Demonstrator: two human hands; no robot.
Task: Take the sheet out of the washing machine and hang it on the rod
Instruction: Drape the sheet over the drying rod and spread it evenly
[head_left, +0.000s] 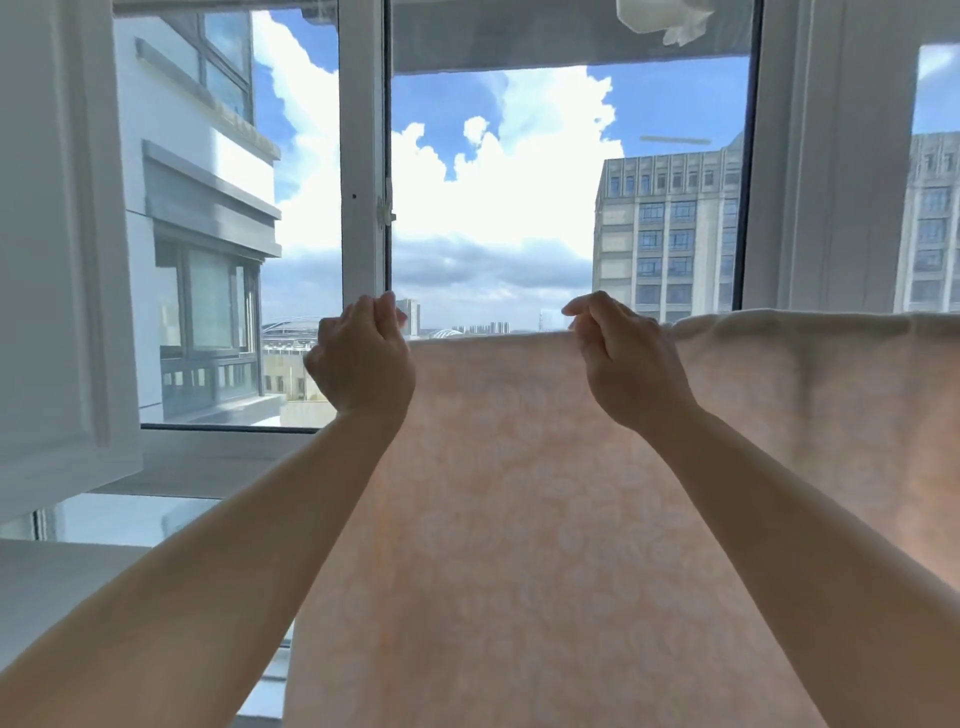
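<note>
I see both arms raised before the white-framed window (363, 156), my left hand (363, 358) pinching the top left corner of the thin peach-pink patterned cloth sheet (519, 519) and my right hand (631, 364) curled round its top edge a little further along. Between the two grips the edge runs taut and level (light shines through it). Right of the right grip, it lies draped and bunched; the rod I cannot make out.
</note>
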